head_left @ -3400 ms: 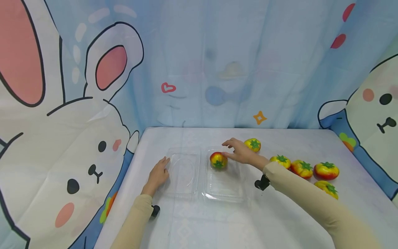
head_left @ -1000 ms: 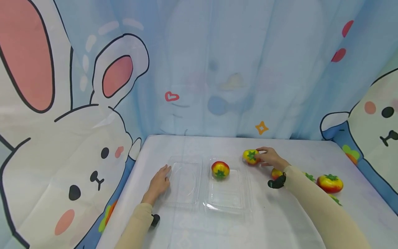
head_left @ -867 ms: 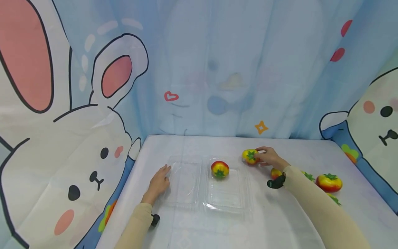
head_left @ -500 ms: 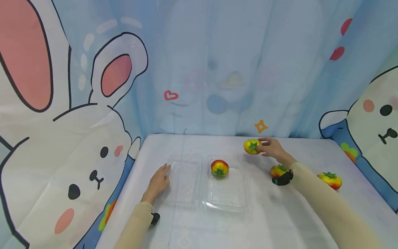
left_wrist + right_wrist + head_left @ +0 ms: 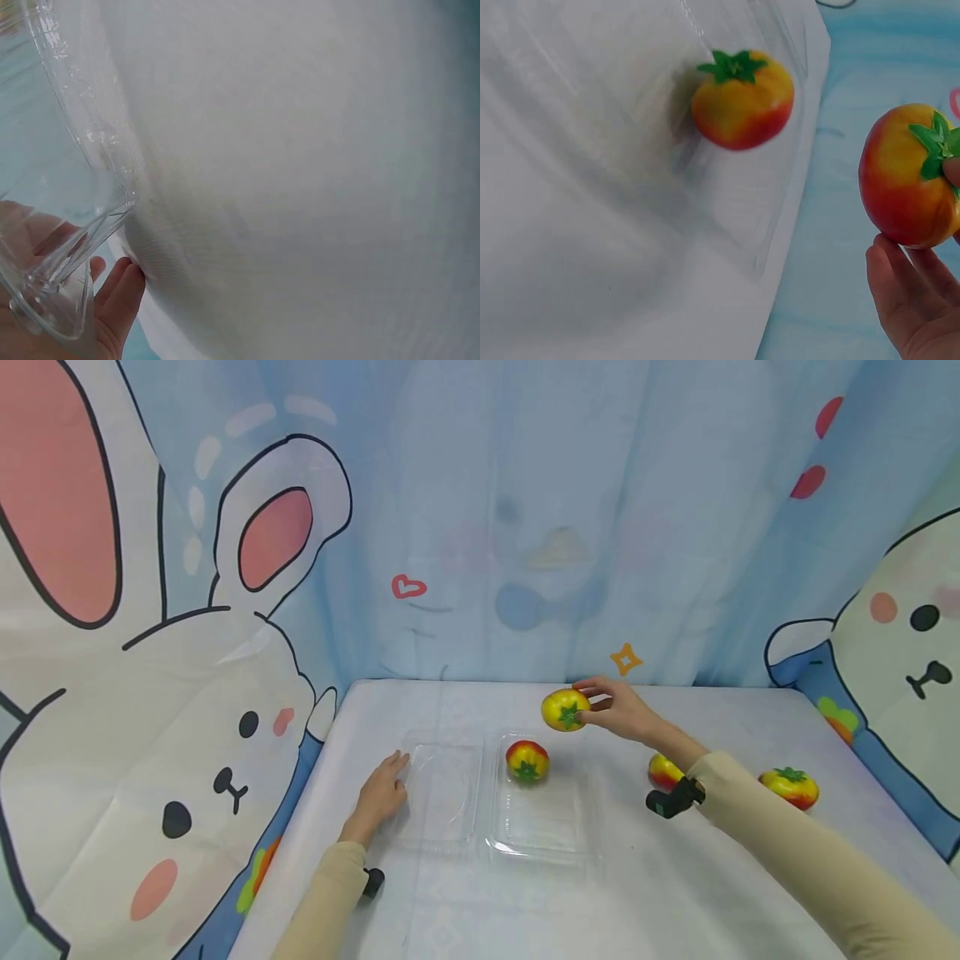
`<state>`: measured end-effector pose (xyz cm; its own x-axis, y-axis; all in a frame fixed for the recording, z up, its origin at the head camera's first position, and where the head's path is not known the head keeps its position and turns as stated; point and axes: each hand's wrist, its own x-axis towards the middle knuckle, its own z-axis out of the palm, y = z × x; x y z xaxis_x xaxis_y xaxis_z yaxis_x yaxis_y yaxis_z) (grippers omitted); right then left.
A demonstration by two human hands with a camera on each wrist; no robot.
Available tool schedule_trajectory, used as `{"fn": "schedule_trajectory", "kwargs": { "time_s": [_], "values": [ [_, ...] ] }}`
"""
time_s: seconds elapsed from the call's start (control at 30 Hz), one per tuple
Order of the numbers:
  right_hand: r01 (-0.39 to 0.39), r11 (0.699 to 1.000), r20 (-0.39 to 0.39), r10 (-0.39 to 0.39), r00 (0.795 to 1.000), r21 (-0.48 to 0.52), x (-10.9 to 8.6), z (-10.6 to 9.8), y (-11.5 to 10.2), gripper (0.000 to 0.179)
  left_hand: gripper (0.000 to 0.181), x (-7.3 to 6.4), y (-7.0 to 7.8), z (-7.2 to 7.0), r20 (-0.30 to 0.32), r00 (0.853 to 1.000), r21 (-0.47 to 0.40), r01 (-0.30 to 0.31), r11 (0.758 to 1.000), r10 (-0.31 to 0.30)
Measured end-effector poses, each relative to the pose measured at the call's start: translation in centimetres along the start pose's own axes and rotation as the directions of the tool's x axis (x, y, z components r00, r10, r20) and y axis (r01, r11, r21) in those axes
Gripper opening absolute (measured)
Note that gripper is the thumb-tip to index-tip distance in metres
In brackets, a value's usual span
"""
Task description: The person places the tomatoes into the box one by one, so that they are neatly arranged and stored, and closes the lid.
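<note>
In the head view my right hand [image 5: 618,714] pinches a yellow-and-red toy tomato [image 5: 557,708] with a green leafy top. It is raised behind the clear plastic box [image 5: 536,822]. The right wrist view shows thumb and fingers around this held tomato [image 5: 900,184]. Another toy tomato [image 5: 527,767] sits in the far left part of the box. My left hand [image 5: 381,795] rests at the left edge of the box's opened lid [image 5: 442,793]. Clear plastic lies across that hand [image 5: 120,304] in the left wrist view, with its visible fingers fairly straight.
To the right on the white table [image 5: 645,893] lie more toy tomatoes: one [image 5: 663,771] partly behind the right wrist, another [image 5: 789,787] beyond the sleeve. The right forearm hides part of that area. A blue cartoon curtain [image 5: 465,635] hangs behind the table.
My right hand took hold of the tomato at the back of the table, lifted it and carried it left towards the box. The left hand has stayed at the lid.
</note>
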<state>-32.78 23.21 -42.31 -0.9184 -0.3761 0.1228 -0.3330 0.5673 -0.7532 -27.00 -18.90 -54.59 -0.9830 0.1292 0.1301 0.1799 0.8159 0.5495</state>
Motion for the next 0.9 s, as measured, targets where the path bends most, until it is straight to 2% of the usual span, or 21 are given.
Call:
{"fn": "schedule_trajectory", "kwargs": {
  "time_s": [0.13, 0.27, 0.43, 0.7, 0.9],
  "values": [
    [0.111, 0.994, 0.038, -0.110, 0.993, -0.021, 0.0, 1.8, -1.1, 0.048, 0.052, 0.1, -0.2, 0.1, -0.003, 1.000, -0.004, -0.003, 1.000, 0.003],
    [0.159, 0.987, 0.095, -0.156, 0.983, -0.026, -0.2, 3.5, -2.0, 0.048, 0.052, 0.2, -0.3, 0.0, -0.005, 1.000, -0.002, -0.014, 1.000, 0.014],
    [0.183, 0.983, 0.158, -0.177, 0.971, -0.026, -0.5, 5.3, -2.3, 0.048, 0.052, 0.2, -0.3, 0.0, -0.005, 1.000, 0.003, -0.018, 1.000, 0.018],
    [0.181, 0.982, 0.223, -0.164, 0.961, -0.058, -0.9, 7.6, -1.5, 0.048, 0.052, 0.0, -0.1, -0.2, 0.003, 1.000, 0.002, -0.001, 1.000, 0.001],
    [0.212, 0.971, 0.240, -0.180, 0.954, -0.112, -1.2, 8.8, -1.0, 0.048, 0.053, 0.2, -0.2, 0.0, -0.004, 1.000, 0.013, -0.015, 1.000, 0.015]
  ]
}}
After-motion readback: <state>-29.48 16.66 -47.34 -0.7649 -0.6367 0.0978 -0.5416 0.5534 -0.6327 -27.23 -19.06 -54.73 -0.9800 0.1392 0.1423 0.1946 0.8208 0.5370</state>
